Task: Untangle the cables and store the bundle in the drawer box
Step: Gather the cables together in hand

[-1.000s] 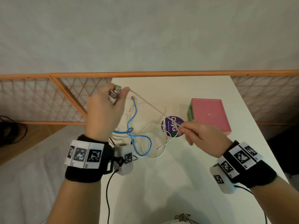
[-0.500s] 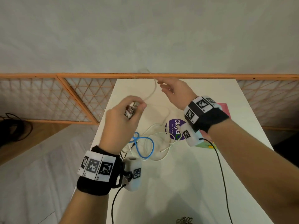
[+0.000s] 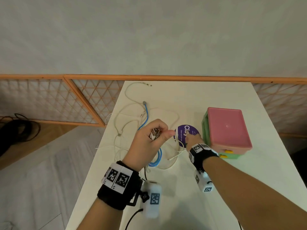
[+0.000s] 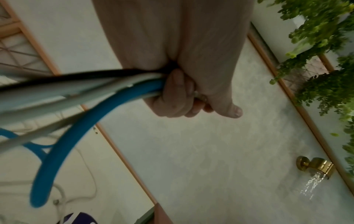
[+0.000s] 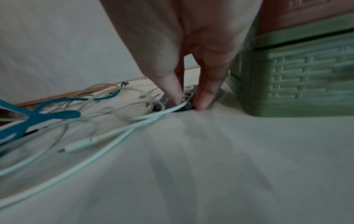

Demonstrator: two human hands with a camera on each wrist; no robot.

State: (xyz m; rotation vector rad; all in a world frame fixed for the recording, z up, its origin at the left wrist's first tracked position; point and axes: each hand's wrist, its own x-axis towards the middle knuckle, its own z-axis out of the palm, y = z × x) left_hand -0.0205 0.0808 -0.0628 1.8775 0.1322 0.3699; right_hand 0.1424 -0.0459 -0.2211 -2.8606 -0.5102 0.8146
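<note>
My left hand (image 3: 154, 138) is held above the white table (image 3: 207, 188) and grips a bunch of cable plugs (image 3: 154, 133). In the left wrist view, black, white and blue cables (image 4: 76, 133) run out of that fist (image 4: 178, 97). The blue cable (image 3: 147, 113) and several white cables (image 3: 126, 113) lie looped on the table's left half. My right hand (image 3: 187, 138) reaches down to the purple sticker. Its thumb and forefinger (image 5: 186, 104) pinch a white cable (image 5: 134, 122) there. The drawer box (image 3: 227, 128), pink on top with a green body, stands just right of that hand.
A round purple sticker (image 3: 182, 133) lies on the table between the hands and the box. An orange-framed lattice screen (image 3: 83, 100) runs behind and to the left of the table. A black cable coil (image 3: 15, 130) lies on the floor at far left.
My right hand came back from the table's far edge down to the sticker; the white cable it carried now lies along the far left. My left hand stayed raised with the plugs.
</note>
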